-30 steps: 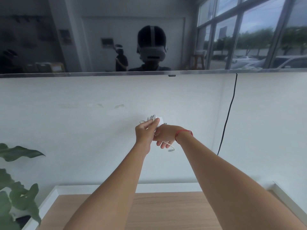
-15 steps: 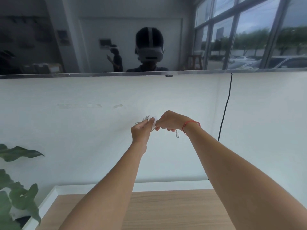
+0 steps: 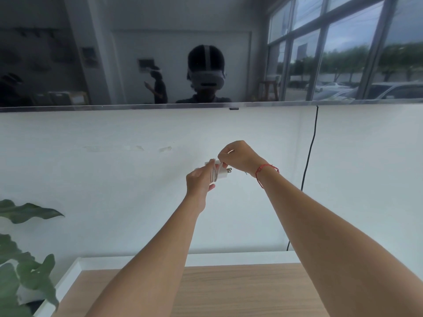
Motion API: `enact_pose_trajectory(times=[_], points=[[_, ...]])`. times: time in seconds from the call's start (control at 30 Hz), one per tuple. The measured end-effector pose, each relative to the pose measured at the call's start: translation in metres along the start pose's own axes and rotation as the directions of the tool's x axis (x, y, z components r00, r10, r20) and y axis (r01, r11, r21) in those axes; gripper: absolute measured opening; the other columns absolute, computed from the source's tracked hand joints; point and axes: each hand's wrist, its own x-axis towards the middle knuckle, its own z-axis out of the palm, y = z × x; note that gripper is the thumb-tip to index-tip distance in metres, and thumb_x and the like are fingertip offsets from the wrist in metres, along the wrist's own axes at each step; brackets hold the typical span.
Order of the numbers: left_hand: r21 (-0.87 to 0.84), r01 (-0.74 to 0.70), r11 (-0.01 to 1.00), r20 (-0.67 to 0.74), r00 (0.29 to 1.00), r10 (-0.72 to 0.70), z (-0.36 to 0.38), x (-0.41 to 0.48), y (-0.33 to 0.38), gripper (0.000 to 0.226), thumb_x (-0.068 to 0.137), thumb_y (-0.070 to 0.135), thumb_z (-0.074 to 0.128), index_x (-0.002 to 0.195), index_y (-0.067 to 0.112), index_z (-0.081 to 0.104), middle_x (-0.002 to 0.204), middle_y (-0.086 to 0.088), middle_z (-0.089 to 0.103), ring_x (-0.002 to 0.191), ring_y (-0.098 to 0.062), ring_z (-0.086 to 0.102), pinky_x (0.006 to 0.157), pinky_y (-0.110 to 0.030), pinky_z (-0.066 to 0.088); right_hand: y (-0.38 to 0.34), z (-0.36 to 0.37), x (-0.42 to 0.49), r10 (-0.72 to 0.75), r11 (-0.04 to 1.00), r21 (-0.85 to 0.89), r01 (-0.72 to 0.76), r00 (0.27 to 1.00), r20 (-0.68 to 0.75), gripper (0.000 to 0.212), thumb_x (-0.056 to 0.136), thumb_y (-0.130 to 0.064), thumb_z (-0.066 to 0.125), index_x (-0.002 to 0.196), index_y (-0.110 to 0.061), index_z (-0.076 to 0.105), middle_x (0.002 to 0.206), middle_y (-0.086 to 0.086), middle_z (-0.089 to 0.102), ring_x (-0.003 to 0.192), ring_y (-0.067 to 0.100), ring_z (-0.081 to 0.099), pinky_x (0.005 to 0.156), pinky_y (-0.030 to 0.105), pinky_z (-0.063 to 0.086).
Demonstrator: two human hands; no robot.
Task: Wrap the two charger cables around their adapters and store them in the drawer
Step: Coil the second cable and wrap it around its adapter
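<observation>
Both arms are stretched out in front of the white wall. My left hand (image 3: 199, 181) grips a small white adapter (image 3: 222, 172) with its plug prongs pointing right. Several turns of white cable (image 3: 214, 173) lie wound around the adapter's body. My right hand (image 3: 238, 156), with a red string on its wrist, is just above and right of the adapter and pinches the cable's end at the top corner. The second charger and the drawer are out of view.
A wooden top (image 3: 231, 291) with a white raised rim (image 3: 128, 260) lies below my arms. A leafy plant (image 3: 25, 255) stands at the lower left. A black cord (image 3: 309, 165) hangs down the wall on the right. A dark reflective pane (image 3: 160, 53) spans the top.
My right hand rose from under the adapter to above it, carrying the cable's loose end around. The dangling connector is no longer seen. The plug prongs now show on the right.
</observation>
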Motion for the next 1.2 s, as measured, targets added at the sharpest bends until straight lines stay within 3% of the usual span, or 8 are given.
enact_pose_trajectory(times=[0.13, 0.23, 0.47, 0.67, 0.77, 0.9, 1.0, 1.2], points=[[-0.011, 0.024, 1.000, 0.029, 0.999, -0.023, 0.000, -0.002, 0.004, 0.026, 0.082, 0.039, 0.073, 0.087, 0.015, 0.067, 0.087, -0.001, 0.062, 0.089, -0.019, 0.061, 0.084, -0.036, 0.054, -0.002, -0.001, 0.003, -0.018, 0.999, 0.028, 0.019, 1.000, -0.025, 0.012, 0.080, -0.014, 0.059, 0.074, -0.015, 0.070, 0.063, -0.004, 0.067, 0.057, 0.001, 0.054, 0.053, 0.017, 0.039], [-0.013, 0.025, 1.000, 0.069, 0.997, -0.024, -0.001, -0.003, 0.005, 0.026, 0.077, 0.040, 0.078, 0.085, 0.017, 0.070, 0.093, -0.003, 0.067, 0.094, -0.022, 0.064, 0.084, -0.035, 0.055, -0.003, -0.002, 0.007, -0.030, 0.998, 0.050, 0.033, 0.998, -0.048, 0.010, 0.079, -0.013, 0.061, 0.074, -0.016, 0.069, 0.064, -0.004, 0.067, 0.064, 0.006, 0.058, 0.058, 0.019, 0.042], [-0.003, -0.020, 1.000, 0.148, 0.989, 0.021, -0.002, -0.005, 0.012, 0.019, 0.075, 0.026, 0.081, 0.091, 0.021, 0.072, 0.106, -0.007, 0.071, 0.098, -0.022, 0.065, 0.081, -0.032, 0.054, -0.004, -0.005, 0.013, -0.042, 0.996, 0.080, 0.047, 0.997, -0.061, 0.007, 0.080, -0.012, 0.069, 0.080, -0.018, 0.067, 0.076, -0.001, 0.066, 0.070, 0.011, 0.059, 0.057, 0.018, 0.040], [0.011, 0.004, 1.000, 0.168, 0.986, -0.005, -0.005, -0.003, 0.017, 0.014, 0.080, 0.030, 0.077, 0.086, 0.018, 0.071, 0.095, -0.008, 0.066, 0.087, -0.024, 0.062, 0.071, -0.028, 0.054, -0.005, -0.011, 0.015, -0.038, 0.983, 0.176, 0.045, 0.998, -0.044, 0.023, 0.075, -0.018, 0.081, 0.093, -0.011, 0.067, 0.079, 0.003, 0.067, 0.062, 0.008, 0.056, 0.041, 0.007, 0.034], [-0.024, 0.010, 1.000, 0.216, 0.976, -0.005, -0.008, -0.004, 0.023, 0.014, 0.083, 0.029, 0.075, 0.087, 0.016, 0.071, 0.090, -0.006, 0.067, 0.087, -0.025, 0.065, 0.071, -0.028, 0.053, 0.000, -0.015, 0.017, 0.034, 0.964, 0.267, -0.011, 0.996, -0.080, 0.022, 0.077, -0.024, 0.081, 0.089, -0.013, 0.066, 0.075, -0.002, 0.064, 0.061, 0.007, 0.052, 0.048, 0.012, 0.038], [-0.126, 0.008, 0.992, 0.249, 0.968, 0.024, -0.008, -0.003, 0.032, 0.015, 0.086, 0.027, 0.072, 0.090, 0.012, 0.070, 0.082, -0.003, 0.068, 0.083, -0.023, 0.067, 0.082, -0.032, 0.056, 0.018, -0.008, 0.019, 0.176, 0.887, 0.443, -0.128, 0.982, -0.069, 0.014, 0.083, -0.027, 0.074, 0.092, -0.018, 0.067, 0.080, -0.006, 0.065, 0.071, 0.009, 0.057, 0.066, 0.023, 0.042], [-0.198, 0.003, 0.980, 0.250, 0.967, 0.048, -0.008, 0.000, 0.033, 0.019, 0.087, 0.025, 0.071, 0.097, 0.010, 0.071, 0.089, -0.004, 0.070, 0.092, -0.022, 0.069, 0.094, -0.035, 0.053, 0.029, 0.009, 0.019, 0.228, 0.758, 0.633, -0.158, 0.973, -0.030, 0.004, 0.088, -0.013, 0.065, 0.091, -0.016, 0.067, 0.075, 0.000, 0.062, 0.066, 0.011, 0.056, 0.064, 0.021, 0.042], [-0.289, 0.016, 0.957, 0.211, 0.976, 0.048, -0.006, 0.001, 0.024, 0.022, 0.087, 0.023, 0.071, 0.104, 0.008, 0.070, 0.104, -0.009, 0.071, 0.108, -0.024, 0.067, 0.097, -0.033, 0.051, 0.033, 0.040, 0.018, 0.292, 0.588, 0.792, -0.163, 0.956, -0.020, 0.019, 0.092, 0.000, 0.052, 0.099, -0.011, 0.066, 0.080, 0.006, 0.062, 0.061, 0.013, 0.050, 0.066, 0.021, 0.047]])
